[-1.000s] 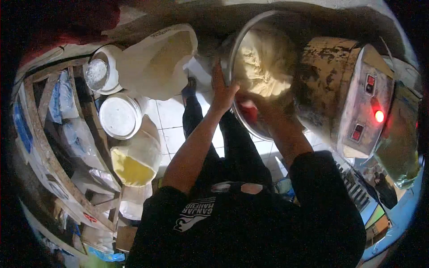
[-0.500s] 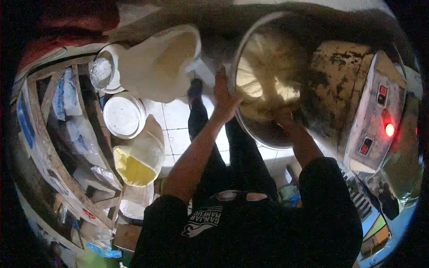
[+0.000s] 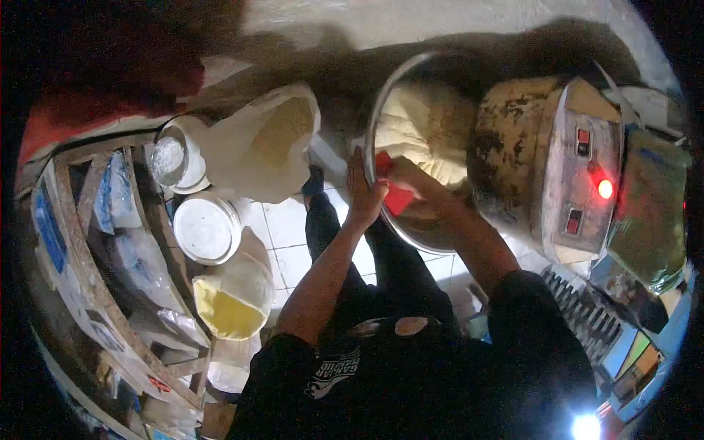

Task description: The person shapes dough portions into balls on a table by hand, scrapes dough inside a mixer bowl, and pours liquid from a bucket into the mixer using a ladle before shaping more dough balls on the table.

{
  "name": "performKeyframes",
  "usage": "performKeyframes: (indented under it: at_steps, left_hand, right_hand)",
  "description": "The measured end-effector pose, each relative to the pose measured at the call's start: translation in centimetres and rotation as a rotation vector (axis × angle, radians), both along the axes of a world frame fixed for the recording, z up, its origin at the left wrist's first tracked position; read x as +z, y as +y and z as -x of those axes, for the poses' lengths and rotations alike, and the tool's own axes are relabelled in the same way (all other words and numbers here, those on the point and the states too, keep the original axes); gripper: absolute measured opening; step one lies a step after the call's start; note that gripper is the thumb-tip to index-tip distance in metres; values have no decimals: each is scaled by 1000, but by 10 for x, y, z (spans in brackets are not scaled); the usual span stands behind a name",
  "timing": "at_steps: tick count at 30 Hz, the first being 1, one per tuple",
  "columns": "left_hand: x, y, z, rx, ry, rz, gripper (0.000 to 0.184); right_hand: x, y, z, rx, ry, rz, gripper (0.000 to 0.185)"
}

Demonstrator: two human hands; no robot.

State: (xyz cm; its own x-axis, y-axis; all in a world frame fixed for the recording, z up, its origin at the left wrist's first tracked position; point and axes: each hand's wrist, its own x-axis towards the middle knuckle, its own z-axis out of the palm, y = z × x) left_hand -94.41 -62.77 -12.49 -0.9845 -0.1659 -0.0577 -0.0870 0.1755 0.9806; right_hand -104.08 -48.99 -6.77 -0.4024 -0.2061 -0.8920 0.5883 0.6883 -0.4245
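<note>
A large round metal bowl [image 3: 376, 121] holds a pale, folded mass of dough [image 3: 411, 132]. At its near left rim is my left hand [image 3: 363, 194], fingers along the outside and thumb over the edge, gripping the bowl. Just inside that rim, my right hand [image 3: 407, 178] is closed around a flat red scraper [image 3: 397, 199]. Red shows on both sides of the fingers, and the hand hides the scraper's middle. The two hands are close together, with the rim between them.
A worn machine housing [image 3: 513, 132] with switches and a lit red lamp [image 3: 604, 188] stands right of the bowl. To the left are a large open sack [image 3: 257, 147], a lidded white bucket [image 3: 207, 229], a yellow-lined sack [image 3: 231, 312] and a wooden rack [image 3: 110, 301].
My right hand has come up from deep in the bowl to the left rim, and the red scraper now shows in it. My left hand stays on the rim. The camera view has shifted.
</note>
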Motion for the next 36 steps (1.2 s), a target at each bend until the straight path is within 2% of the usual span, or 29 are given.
performKeyframes:
  at_steps: [1,4,6,8,14,16,17,19,21,24,28,30,31,32,35,36]
  left_hand:
    - [-1,-2,2,-61,-116,-151,99]
    - [5,1,4,-14,-167,-243,101]
    - [6,-1,2,23,-211,-282,101]
    - [11,-7,4,-31,-116,-250,104]
    - [16,-14,2,-86,-178,-177,115]
    - [2,-13,4,-88,-191,-152,116]
    - [-7,-17,5,-125,-134,-24,113]
    - [-1,-23,8,-157,-77,113,111]
    - [26,-19,20,-59,-147,-79,107]
    - [29,-19,23,-64,-174,-22,107]
    - [26,-19,23,-58,-157,-193,104]
    - [31,-24,27,-116,-167,-15,101]
    - [-1,-19,15,-108,-74,161,98]
    - [0,-21,20,-107,-68,164,98]
    - [19,-21,19,-143,65,72,101]
    - [31,-20,24,-112,-74,-209,101]
  right_hand:
    - [-22,-9,0,42,36,-28,41]
    - [-96,23,-49,324,252,-186,42]
    - [-128,66,-87,440,302,-298,42]
    - [-152,105,-114,543,297,-382,43]
    - [-182,160,-140,715,246,-499,46]
    - [-195,182,-146,708,260,-521,47]
    - [-212,201,-155,633,313,-521,47]
    - [-197,198,-152,681,330,-512,48]
    - [-167,196,-133,770,363,-514,49]
    - [-151,198,-129,863,383,-515,52]
    - [-179,215,-144,506,255,-569,69]
    - [-170,215,-143,417,232,-571,74]
    - [-157,218,-138,428,236,-582,72]
    - [-150,223,-134,445,238,-592,70]
    - [-137,244,-130,463,218,-615,64]
    - [-133,249,-129,458,208,-620,62]
